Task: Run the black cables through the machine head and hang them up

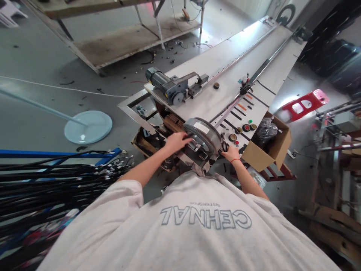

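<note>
A round grey ring-shaped taping head with a white label stands at the near end of a long white bench. My left hand reaches to its left side, fingers stretched out near the metal fittings, with no held thing showing. On the other side, my right hand, a red string at its wrist, closes around dark-handled scissors beside the ring. A thin dark strand of harness runs from the ring along the bench. What lies behind my fingers is partly hidden.
Tape rolls and cut strips lie on the bench's right side. A motor unit sits at its left edge. An open cardboard box stands to the right, with a red stool beyond. Black cable bundles hang at left.
</note>
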`<control>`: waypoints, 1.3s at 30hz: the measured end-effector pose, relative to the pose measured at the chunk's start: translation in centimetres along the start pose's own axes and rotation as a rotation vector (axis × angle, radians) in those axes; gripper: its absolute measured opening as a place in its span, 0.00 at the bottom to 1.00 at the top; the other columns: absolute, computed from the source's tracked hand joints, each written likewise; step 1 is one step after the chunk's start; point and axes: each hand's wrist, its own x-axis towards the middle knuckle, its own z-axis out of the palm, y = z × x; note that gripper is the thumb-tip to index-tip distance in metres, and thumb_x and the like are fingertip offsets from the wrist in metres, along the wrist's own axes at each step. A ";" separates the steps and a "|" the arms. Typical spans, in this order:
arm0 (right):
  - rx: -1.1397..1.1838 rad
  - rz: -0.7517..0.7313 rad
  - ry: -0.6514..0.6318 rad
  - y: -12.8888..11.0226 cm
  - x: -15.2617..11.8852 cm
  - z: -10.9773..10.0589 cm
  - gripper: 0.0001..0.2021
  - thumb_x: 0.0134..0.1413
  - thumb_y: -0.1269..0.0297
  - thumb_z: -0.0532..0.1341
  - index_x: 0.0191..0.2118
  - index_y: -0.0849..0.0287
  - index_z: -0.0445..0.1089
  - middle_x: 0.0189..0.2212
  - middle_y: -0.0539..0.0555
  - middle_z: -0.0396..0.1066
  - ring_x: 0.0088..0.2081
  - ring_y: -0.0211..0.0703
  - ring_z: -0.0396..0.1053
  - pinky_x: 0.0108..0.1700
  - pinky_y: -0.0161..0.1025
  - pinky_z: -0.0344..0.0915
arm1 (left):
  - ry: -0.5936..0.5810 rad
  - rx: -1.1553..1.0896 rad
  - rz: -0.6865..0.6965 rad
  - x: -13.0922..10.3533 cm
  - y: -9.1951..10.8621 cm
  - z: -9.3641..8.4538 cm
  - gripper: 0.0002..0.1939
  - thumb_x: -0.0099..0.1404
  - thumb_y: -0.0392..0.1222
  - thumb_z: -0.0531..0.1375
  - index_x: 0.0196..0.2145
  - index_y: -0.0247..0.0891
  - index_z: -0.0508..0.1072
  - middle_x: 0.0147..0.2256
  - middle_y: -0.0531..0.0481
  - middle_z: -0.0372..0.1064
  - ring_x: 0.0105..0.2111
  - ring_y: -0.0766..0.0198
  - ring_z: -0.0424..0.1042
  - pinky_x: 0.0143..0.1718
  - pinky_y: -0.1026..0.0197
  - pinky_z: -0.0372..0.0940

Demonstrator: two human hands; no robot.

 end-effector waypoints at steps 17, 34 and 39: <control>0.961 -0.098 -1.562 -13.2 -9.1 4.4 0.35 0.46 0.27 0.48 0.34 0.59 0.66 0.35 0.58 0.73 0.38 0.47 0.71 0.40 0.42 0.67 | -0.012 0.036 0.026 1.3 -1.0 -2.4 0.29 0.58 0.59 0.58 0.49 0.35 0.69 0.25 0.48 0.73 0.36 0.54 0.74 0.38 0.62 0.63; 0.329 -0.116 -0.443 0.0 -5.9 -4.4 0.27 0.53 0.37 0.50 0.21 0.57 0.60 0.15 0.53 0.65 0.18 0.41 0.64 0.23 0.36 0.59 | -0.317 -1.443 -0.145 -4.3 0.0 4.1 0.19 0.61 0.49 0.60 0.44 0.33 0.74 0.27 0.49 0.74 0.19 0.72 0.65 0.24 0.68 0.63; -0.251 -0.161 -0.130 1.1 -1.7 -1.9 0.14 0.52 0.53 0.59 0.35 0.61 0.72 0.29 0.57 0.71 0.36 0.49 0.70 0.37 0.39 0.62 | -0.007 -1.736 -0.255 -5.3 1.7 4.7 0.18 0.58 0.39 0.63 0.47 0.38 0.71 0.50 0.45 0.70 0.43 0.61 0.73 0.36 0.66 0.69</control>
